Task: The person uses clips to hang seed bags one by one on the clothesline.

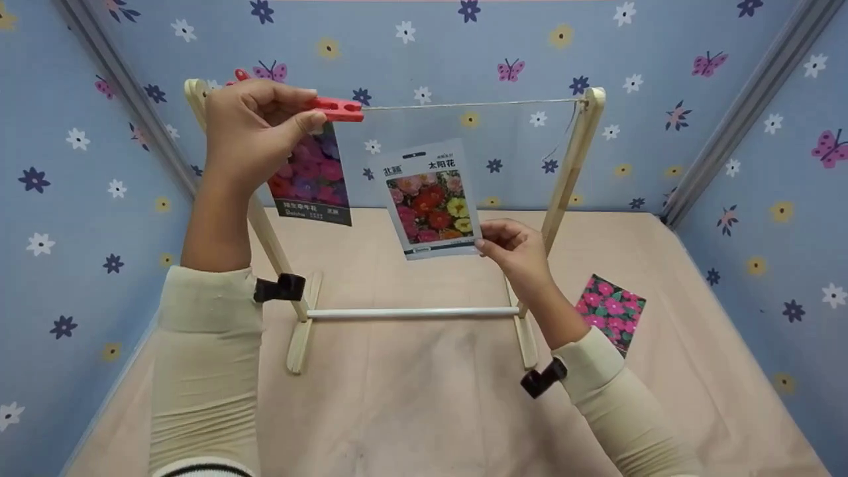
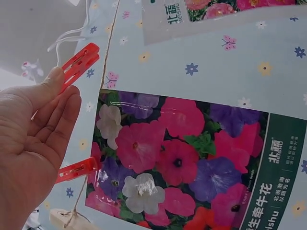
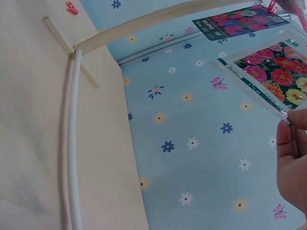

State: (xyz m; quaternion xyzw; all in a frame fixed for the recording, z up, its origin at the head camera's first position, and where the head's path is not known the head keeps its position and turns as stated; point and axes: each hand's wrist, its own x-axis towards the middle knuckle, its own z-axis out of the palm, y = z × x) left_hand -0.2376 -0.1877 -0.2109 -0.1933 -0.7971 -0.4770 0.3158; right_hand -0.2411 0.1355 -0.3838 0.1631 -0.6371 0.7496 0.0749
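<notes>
My left hand pinches a red clothespin between thumb and fingers, right by the string of a wooden frame. Below that hand hangs a dark-edged seed packet with pink and purple flowers. In the left wrist view a second red clothespin grips that packet's top edge. My right hand holds a white seed packet by its lower right corner, thumb in front. This packet is slightly tilted, its top below the string, and shows red, pink and yellow flowers.
The frame has two wooden posts and a white crossbar low between them. Another packet with pink flowers lies on the cloth-covered table beyond my right forearm. Flower-patterned walls enclose the table's back and sides.
</notes>
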